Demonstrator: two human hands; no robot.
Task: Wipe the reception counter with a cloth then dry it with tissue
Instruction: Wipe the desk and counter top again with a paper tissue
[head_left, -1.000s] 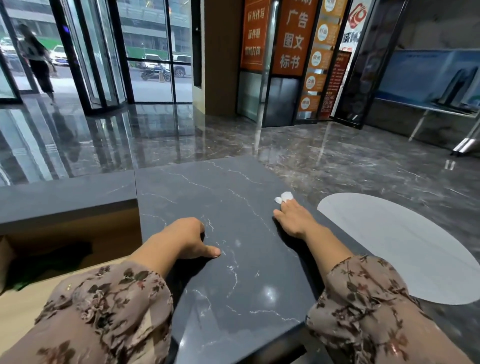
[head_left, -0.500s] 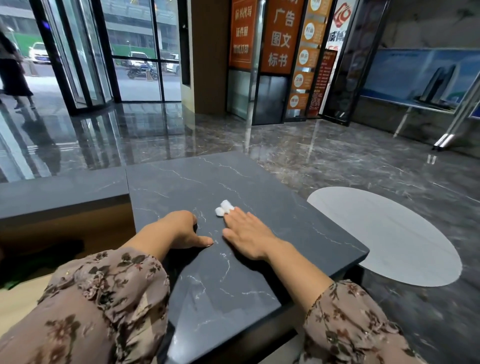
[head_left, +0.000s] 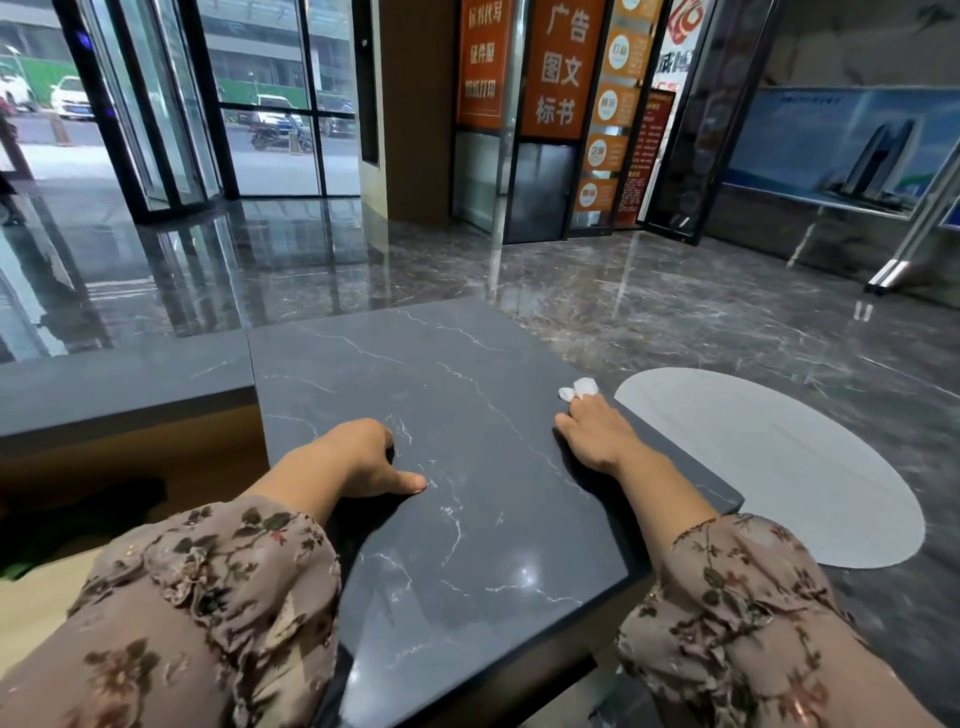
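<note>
The reception counter (head_left: 441, 364) is a dark grey marble slab with white veins, running away from me in the head view. My right hand (head_left: 597, 434) lies flat near the counter's right edge and presses a small white tissue (head_left: 579, 388) under its fingertips; only the tissue's tip shows beyond the fingers. My left hand (head_left: 353, 457) rests on the counter's left part with fingers curled under and the thumb stretched out; nothing shows in it. No cloth is in view.
A lower grey ledge (head_left: 119, 379) joins the counter on the left, with a wooden desk (head_left: 31, 587) below it. Beyond the right edge lies glossy marble floor with a pale oval patch (head_left: 779, 457). Glass doors and orange signs stand far behind.
My right hand slid left with the tissue to beside my left hand, then back right to the counter's right edge. My left hand has stayed in place.
</note>
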